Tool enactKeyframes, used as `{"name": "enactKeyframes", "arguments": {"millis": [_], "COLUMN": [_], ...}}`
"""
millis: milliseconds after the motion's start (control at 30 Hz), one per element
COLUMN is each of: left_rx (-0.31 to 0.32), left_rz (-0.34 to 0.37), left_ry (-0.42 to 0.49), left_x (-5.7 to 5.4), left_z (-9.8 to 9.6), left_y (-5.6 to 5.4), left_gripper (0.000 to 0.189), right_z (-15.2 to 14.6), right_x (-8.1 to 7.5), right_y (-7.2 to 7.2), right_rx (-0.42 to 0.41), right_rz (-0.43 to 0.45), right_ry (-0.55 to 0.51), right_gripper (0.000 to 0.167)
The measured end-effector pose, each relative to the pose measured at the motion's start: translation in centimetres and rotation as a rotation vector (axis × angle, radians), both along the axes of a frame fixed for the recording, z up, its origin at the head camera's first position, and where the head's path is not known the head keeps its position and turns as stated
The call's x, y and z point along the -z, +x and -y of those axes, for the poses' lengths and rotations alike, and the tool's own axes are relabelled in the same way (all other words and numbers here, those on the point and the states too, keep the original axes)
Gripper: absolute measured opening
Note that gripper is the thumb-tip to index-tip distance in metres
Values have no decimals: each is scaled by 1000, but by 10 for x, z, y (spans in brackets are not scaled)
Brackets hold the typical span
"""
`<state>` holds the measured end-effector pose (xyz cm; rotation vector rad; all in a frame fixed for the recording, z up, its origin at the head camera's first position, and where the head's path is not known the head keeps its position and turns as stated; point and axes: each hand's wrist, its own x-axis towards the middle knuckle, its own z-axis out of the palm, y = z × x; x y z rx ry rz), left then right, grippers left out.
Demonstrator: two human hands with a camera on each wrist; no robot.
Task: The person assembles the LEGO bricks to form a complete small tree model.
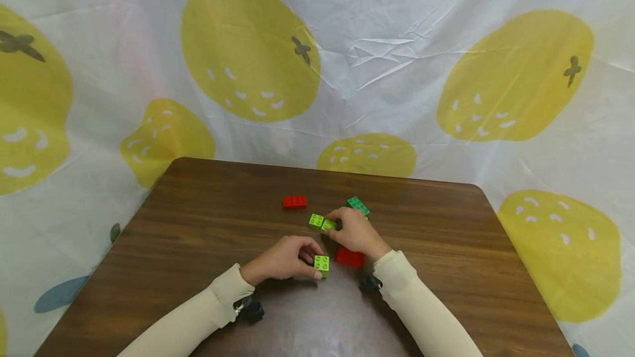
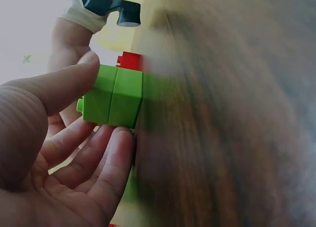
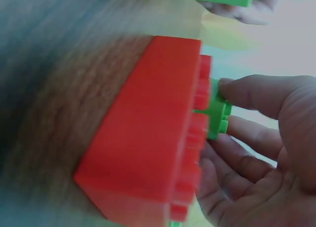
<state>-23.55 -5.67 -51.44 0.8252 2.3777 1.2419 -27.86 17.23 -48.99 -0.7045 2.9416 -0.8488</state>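
Note:
In the head view my left hand (image 1: 288,258) holds a stack of two light green toy bricks (image 1: 321,266) at the table's middle. The left wrist view shows the thumb on one side of the stacked bricks (image 2: 113,96) and fingertips on the opposite side. My right hand (image 1: 356,231) reaches farther forward and pinches another light green brick (image 1: 328,226) between thumb and fingers. Right beside that one sits a light green four-stud brick (image 1: 316,221). Under the right wrist lies a red brick (image 1: 350,257), large in the right wrist view, its studs facing up.
A second red brick (image 1: 295,202) lies farther back on the brown wooden table (image 1: 223,197). Behind the right hand rests a dark green brick (image 1: 358,206), with a bit of light green showing next to it. A fruit-patterned curtain (image 1: 377,70) hangs past the table's far edge.

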Motion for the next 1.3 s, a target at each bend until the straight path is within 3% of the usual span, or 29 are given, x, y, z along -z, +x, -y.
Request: {"name": "enactKeyframes", "arguments": {"millis": [533, 833, 1300], "left_rx": [-12, -6, -13], "left_rz": [29, 35, 24], "left_ry": [16, 44, 29], "left_x": [2, 1, 3], "left_z": [3, 2, 3], "left_y": [2, 1, 1], "left_gripper": [38, 37, 36], "right_z": [-9, -6, -3], "right_x": [-24, -23, -12], "right_y": [47, 68, 73], "right_rx": [-226, -301, -319], "right_rz": [-182, -159, -98], "right_ry": [-108, -65, -86], "right_gripper": [34, 36, 36]}}
